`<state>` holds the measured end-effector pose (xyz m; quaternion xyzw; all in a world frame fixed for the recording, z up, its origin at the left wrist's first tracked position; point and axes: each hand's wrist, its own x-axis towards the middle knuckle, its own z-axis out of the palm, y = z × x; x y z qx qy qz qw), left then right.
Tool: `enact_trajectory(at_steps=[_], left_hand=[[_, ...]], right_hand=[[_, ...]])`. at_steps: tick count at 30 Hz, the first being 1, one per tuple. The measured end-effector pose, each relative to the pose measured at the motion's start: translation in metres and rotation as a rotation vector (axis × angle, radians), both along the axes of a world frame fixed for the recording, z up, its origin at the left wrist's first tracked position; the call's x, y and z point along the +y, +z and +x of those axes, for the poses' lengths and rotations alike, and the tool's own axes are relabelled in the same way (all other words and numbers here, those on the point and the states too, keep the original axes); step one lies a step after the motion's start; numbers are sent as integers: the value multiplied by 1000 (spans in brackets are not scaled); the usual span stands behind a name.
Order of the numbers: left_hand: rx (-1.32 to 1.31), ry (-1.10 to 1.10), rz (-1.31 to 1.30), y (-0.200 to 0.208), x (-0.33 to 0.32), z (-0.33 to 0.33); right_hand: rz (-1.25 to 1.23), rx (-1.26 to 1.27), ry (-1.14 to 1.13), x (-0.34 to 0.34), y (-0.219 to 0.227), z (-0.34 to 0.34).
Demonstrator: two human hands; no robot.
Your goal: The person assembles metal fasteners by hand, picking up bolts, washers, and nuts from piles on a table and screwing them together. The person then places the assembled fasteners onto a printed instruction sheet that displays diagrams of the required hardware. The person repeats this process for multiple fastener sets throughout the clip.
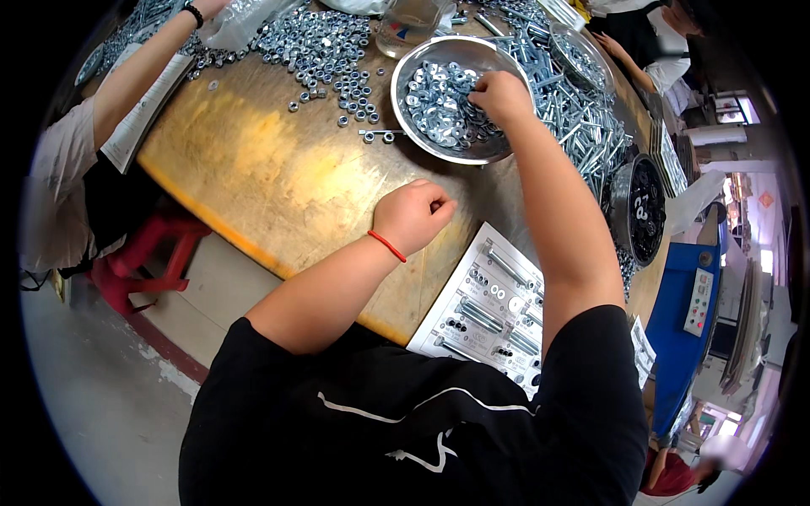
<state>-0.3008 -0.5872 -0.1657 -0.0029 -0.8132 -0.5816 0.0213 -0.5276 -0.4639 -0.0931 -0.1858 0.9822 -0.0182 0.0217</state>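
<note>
My right hand [504, 99] reaches into a round steel bowl [499, 54], its fingertips pinched together among the flat metal washers [434, 103]. What lies between those fingers is mostly hidden. Nearer to me, my left hand [415, 215] rests over the wooden table [278, 160] with its fingers curled into a loose fist. A red cord bracelet [387, 245] circles that wrist. The inside of the fist is shaded, so whatever it holds cannot be made out. A printed sheet with pictures of bolts and washers [456, 295] lies by my right forearm.
Loose nuts [316, 42] spread left of the bowl, below a clear container [411, 27]. Bolts [582, 126] heap up on the right, beside a dark tub of black parts [645, 207]. A co-worker's arm [152, 84] reaches in at left, above a red stool [156, 253].
</note>
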Motion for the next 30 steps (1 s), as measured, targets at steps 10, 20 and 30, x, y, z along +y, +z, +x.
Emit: enact_trajectory(at_steps=[10,20,30], left_hand=[[-15,-15,21,1,-1,-4],[-58,163,387,-3,-28,-6],[-48,118,169,-16,-29,-5]], right_hand=[[-129,114,52,16,-1,-3],[-514,-477,194,48,26,162],[-470,-393,121,58,2,158]])
